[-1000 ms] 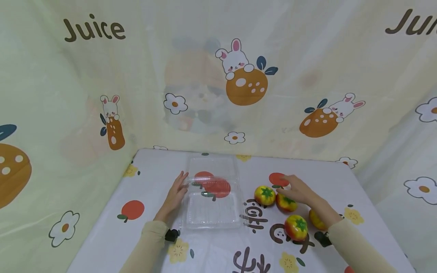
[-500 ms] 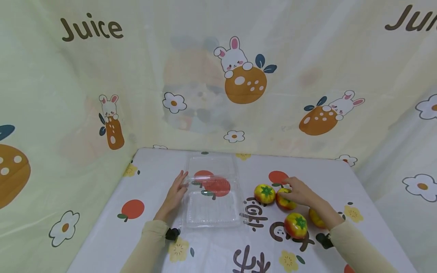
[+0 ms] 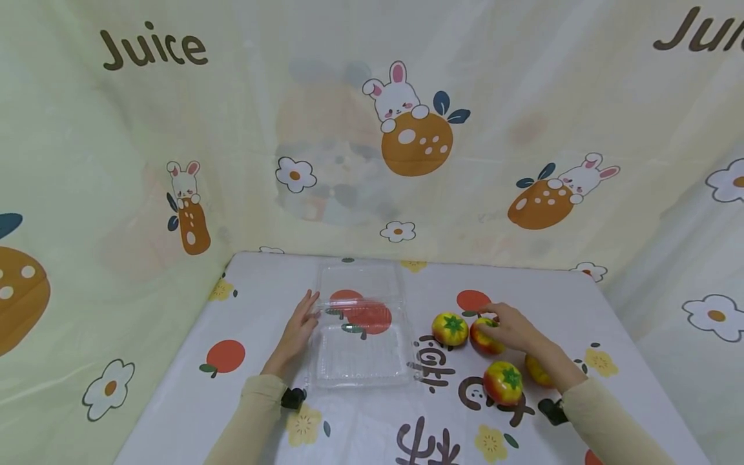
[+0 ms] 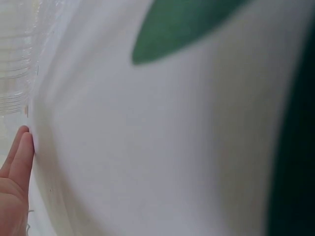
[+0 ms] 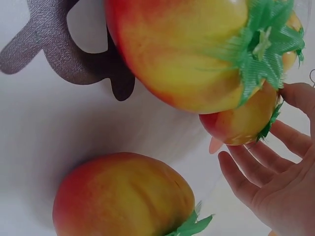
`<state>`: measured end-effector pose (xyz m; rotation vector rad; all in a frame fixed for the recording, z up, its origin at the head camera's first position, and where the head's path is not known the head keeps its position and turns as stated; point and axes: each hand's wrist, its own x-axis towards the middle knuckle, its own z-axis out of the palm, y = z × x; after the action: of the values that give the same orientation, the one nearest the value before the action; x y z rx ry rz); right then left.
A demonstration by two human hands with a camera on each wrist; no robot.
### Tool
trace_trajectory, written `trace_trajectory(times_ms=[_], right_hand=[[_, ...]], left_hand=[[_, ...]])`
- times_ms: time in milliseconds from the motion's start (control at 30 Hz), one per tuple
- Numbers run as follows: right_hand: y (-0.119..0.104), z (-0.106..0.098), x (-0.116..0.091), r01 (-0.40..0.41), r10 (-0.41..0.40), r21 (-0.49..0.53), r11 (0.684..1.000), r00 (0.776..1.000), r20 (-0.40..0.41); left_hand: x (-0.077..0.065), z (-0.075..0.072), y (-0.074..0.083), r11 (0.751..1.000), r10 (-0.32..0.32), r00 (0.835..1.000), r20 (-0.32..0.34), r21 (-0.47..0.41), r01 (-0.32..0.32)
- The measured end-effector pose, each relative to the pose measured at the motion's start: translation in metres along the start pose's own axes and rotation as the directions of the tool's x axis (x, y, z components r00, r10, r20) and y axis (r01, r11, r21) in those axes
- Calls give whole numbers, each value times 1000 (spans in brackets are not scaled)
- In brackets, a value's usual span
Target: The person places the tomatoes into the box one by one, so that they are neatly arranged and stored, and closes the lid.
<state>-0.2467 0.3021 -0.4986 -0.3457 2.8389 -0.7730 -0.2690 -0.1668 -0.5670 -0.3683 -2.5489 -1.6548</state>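
A clear plastic clamshell container [image 3: 363,378] lies with its lid opened back on the table. My left hand [image 3: 298,332] rests at its left side with fingers fairly straight, touching or nearly touching the edge; the left wrist view shows two straight fingers [image 4: 22,160] close to the ribbed plastic. To the right, my right hand [image 3: 511,328] holds a red-and-yellow artificial tomato [image 3: 485,337], thumb on one side and fingers round the other. In the right wrist view this tomato [image 5: 243,120] is partly hidden behind a nearer one. It appears to be on or just above the cloth.
More artificial tomatoes stand around the right hand: one to its left [image 3: 450,329], one in front [image 3: 503,383], and one partly under the forearm [image 3: 539,371]. The table has a printed white cloth [image 3: 267,290]. Printed curtains [image 3: 343,194] rise behind and at the sides.
My right thumb and fingers have closed in round the tomato, which has tipped slightly and shows more of its red side. The left hand and container have stayed in place.
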Motion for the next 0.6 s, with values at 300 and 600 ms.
trace_trajectory(times_ms=[300,600], right_hand=[[2,0,4,0,-1,-16,1000,999,-35],[5,2,4,11,-11,3,1000,999,-37]], left_hand=[[2,-1,-3,1000,13,1000,-2,1,-13],[2,-1,-5,1000,5,1000,10,3,-5]])
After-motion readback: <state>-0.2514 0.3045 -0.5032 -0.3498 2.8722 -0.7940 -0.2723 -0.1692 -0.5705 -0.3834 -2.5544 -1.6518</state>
